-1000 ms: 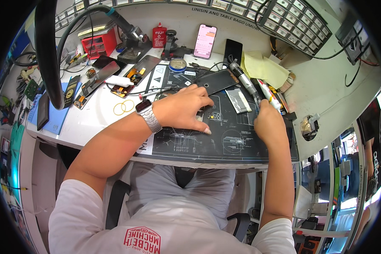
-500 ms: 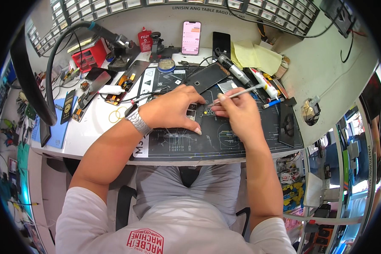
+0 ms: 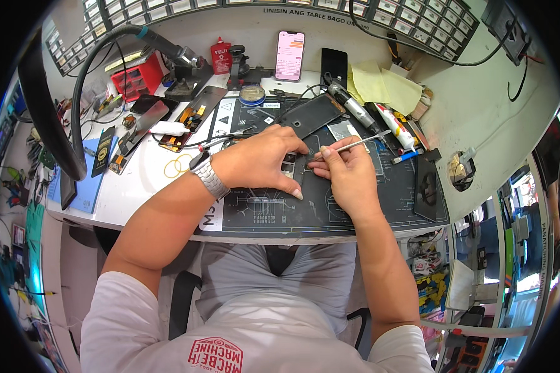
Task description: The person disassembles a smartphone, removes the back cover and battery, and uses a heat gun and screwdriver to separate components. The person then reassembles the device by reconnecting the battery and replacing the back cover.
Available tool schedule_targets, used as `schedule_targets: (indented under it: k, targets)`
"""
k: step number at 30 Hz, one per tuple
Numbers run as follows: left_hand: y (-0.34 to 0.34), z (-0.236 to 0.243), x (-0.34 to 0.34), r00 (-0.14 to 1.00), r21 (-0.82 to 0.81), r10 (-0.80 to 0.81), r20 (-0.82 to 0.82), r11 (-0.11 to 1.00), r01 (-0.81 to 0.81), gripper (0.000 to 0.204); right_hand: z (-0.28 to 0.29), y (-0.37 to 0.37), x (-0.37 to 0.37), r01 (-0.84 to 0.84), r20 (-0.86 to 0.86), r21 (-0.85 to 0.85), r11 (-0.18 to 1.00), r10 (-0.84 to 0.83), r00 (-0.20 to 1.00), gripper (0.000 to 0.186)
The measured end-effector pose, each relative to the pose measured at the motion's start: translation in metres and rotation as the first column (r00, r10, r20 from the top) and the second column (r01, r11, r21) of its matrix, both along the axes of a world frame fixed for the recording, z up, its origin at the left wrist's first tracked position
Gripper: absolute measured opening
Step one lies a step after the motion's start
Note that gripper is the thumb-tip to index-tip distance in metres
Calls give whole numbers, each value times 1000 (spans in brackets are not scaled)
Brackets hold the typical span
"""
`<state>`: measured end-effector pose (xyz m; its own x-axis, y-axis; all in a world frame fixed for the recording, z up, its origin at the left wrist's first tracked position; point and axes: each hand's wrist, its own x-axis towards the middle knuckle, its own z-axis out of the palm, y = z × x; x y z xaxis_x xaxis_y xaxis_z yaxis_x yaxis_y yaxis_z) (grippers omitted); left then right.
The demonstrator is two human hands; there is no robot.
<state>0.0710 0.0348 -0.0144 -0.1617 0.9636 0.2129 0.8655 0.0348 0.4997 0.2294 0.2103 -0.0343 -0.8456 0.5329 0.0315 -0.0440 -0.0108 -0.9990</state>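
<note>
My left hand (image 3: 262, 160) is curved around a small partly hidden phone or phone part (image 3: 287, 163) on the dark printed work mat (image 3: 274, 217), thumb and fingers gripping its edges. My right hand (image 3: 348, 177) holds a thin metal tool (image 3: 361, 140) in a pinch, its near end at the right side of that part, close to my left fingers. Just above lies a dark phone (image 3: 311, 115), with a silvery rectangular piece (image 3: 341, 132) beside it. A pen-like grey tool (image 3: 353, 105) and a white tube (image 3: 393, 127) lie to the upper right.
Opened phone screens (image 3: 193, 118) and cables cover the left bench. A pink-screened phone (image 3: 289, 56) stands at the back by a red bottle (image 3: 221, 56). A black lamp arm (image 3: 78, 124) arches at left; yellow papers (image 3: 386, 87) and a black stand (image 3: 426, 186) are at right.
My right hand has come from the tools at the right to the mat's middle with the thin tool raised in it. My left hand stays around the part.
</note>
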Motion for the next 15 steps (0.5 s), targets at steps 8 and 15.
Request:
schedule_targets:
  k: [8,15]
  targets:
    - [1,0,-1,1000,0,-1,-4,1000,1,79,-4,-10,-2,34,-13,210,977,-32,999,16]
    - [-1,0,2,1000,7,22,7,1000,-22,77,0,-23,-1,57,45,440,896,-85,995,19]
